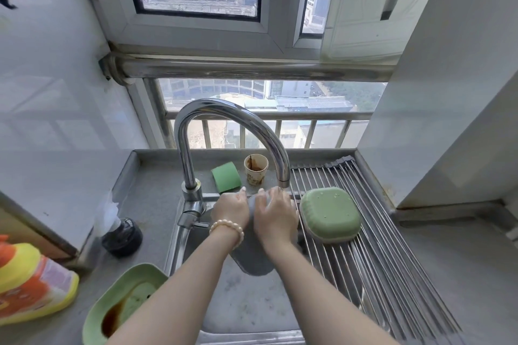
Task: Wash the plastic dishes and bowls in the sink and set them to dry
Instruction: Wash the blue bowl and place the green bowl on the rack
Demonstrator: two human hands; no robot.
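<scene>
- Both hands are holding a grey plastic dish (253, 258) over the sink (252, 302), right under the faucet (232, 126) spout. The left hand (230, 211) is gripping its left edge, and the right hand (276, 218) is lying across its top with the fingers spread.
- Most of the dish is hiding behind the hands, so I can't tell what's in it.
- A green bowl (330, 214) is sitting upside down on the drying rack (378, 246) over the sink's right side.
- A light green dish (117, 300) is sitting at the counter's near-left, holding a dark brown puddle and partly covered by the forearm.
- A paper cup (255, 169) with brown stains inside is standing at the counter's back edge, beside a green sponge (226, 176).
- The orange-and-yellow bottle (30, 283) is getting cut off at the left.
</scene>
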